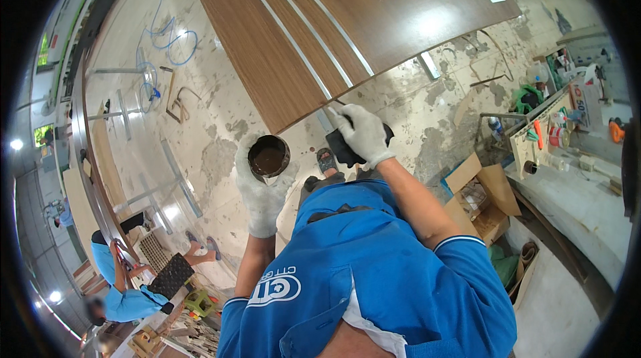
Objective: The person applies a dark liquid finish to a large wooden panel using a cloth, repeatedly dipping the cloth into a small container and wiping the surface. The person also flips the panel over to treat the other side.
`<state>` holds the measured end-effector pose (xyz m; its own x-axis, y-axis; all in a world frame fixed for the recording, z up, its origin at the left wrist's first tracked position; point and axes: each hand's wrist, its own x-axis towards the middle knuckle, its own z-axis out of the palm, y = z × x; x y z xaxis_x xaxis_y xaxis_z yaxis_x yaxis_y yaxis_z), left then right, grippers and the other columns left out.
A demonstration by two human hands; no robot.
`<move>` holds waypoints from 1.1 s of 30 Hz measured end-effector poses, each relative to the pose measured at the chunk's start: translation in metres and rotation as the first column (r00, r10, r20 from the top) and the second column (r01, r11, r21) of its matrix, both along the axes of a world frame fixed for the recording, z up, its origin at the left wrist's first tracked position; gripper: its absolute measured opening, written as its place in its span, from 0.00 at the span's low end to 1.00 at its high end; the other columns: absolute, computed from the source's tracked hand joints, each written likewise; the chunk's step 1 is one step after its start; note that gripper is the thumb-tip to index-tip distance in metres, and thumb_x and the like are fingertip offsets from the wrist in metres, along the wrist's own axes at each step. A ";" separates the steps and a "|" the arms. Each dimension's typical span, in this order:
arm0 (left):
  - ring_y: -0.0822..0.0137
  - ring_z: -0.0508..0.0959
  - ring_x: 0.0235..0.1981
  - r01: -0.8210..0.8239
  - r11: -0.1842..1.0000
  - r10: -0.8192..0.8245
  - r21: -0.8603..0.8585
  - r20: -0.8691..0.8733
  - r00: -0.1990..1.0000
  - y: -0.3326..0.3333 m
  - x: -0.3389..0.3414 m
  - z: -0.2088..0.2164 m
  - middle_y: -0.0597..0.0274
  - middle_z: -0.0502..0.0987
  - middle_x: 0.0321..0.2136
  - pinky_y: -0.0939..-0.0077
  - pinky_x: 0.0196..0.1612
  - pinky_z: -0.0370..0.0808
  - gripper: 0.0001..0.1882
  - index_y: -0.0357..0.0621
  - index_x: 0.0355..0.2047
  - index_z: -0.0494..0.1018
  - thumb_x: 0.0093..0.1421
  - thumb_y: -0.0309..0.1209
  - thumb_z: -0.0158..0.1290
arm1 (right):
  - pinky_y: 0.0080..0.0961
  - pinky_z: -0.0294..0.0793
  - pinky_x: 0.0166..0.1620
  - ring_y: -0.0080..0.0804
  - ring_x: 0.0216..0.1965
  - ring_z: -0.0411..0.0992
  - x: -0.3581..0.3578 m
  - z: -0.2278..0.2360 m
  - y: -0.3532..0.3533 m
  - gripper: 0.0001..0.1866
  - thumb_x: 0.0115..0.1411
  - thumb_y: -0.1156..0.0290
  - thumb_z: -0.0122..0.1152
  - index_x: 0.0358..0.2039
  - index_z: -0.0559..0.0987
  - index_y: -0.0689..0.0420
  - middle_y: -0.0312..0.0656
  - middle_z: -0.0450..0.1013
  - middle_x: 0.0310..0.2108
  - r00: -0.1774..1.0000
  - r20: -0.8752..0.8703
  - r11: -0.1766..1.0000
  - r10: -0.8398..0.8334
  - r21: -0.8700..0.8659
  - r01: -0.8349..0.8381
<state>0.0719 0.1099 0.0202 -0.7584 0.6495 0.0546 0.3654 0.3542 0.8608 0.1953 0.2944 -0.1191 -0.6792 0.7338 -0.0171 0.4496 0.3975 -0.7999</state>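
Observation:
My left hand (259,191), in a white work glove, is closed round a dark round can (269,156) with brown liquid inside. To its right, my right hand (364,132), also gloved, is closed on a thin, brush-like stick (333,112) with a dark tip at the near edge of a brown wood-grain panel (294,58). Black cloth (344,151) hangs under the same hand. Pale metal strips (304,21) run along the panel, ending close to the stick. The can is apart from the panel, just off its near left corner.
A workbench (561,184) with tools stands on the right, above an open cardboard box (484,191). Metal frames (177,178) and a blue hose (155,44) lie left on the stained floor (207,98). Another person in blue (130,301) sits at lower left.

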 end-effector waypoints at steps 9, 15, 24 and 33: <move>0.60 0.78 0.52 -0.020 0.998 0.022 0.065 -0.024 0.999 -0.008 -0.008 0.002 0.50 0.75 0.52 0.67 0.56 0.78 0.41 0.35 0.61 0.65 0.47 0.22 0.72 | 0.46 0.78 0.43 0.50 0.40 0.79 -0.011 -0.004 -0.016 0.11 0.64 0.61 0.61 0.42 0.81 0.53 0.47 0.80 0.39 0.998 0.017 0.998 0.065 0.007 -0.065; 0.60 0.79 0.51 0.001 1.000 0.000 0.016 -0.075 0.997 -0.013 -0.016 0.007 0.50 0.76 0.50 0.67 0.55 0.78 0.41 0.36 0.61 0.66 0.47 0.23 0.72 | 0.46 0.78 0.44 0.51 0.40 0.80 -0.012 0.001 -0.026 0.10 0.63 0.63 0.62 0.39 0.82 0.54 0.47 0.80 0.38 0.998 0.037 0.996 -0.057 -0.067 0.059; 0.61 0.79 0.51 0.012 0.996 -0.012 0.088 0.005 1.000 -0.017 -0.020 -0.005 0.51 0.77 0.50 0.67 0.54 0.78 0.41 0.36 0.61 0.65 0.47 0.25 0.72 | 0.45 0.76 0.44 0.53 0.40 0.79 0.010 -0.004 0.020 0.14 0.65 0.59 0.61 0.37 0.82 0.57 0.51 0.80 0.37 0.972 -0.050 0.973 -0.229 0.010 0.230; 0.60 0.78 0.52 0.045 0.998 -0.042 0.051 -0.060 0.997 0.000 -0.013 -0.003 0.50 0.75 0.51 0.67 0.55 0.78 0.42 0.35 0.61 0.65 0.48 0.27 0.73 | 0.45 0.77 0.46 0.52 0.40 0.80 0.042 -0.004 0.062 0.12 0.64 0.60 0.63 0.40 0.83 0.54 0.49 0.81 0.37 0.980 0.002 0.973 -0.198 0.123 0.196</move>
<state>0.0592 0.1100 0.0169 -0.7238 0.6769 0.1335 0.4304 0.2918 0.8542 0.2377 0.3564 -0.1227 -0.5213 0.8503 0.0721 0.5399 0.3940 -0.7438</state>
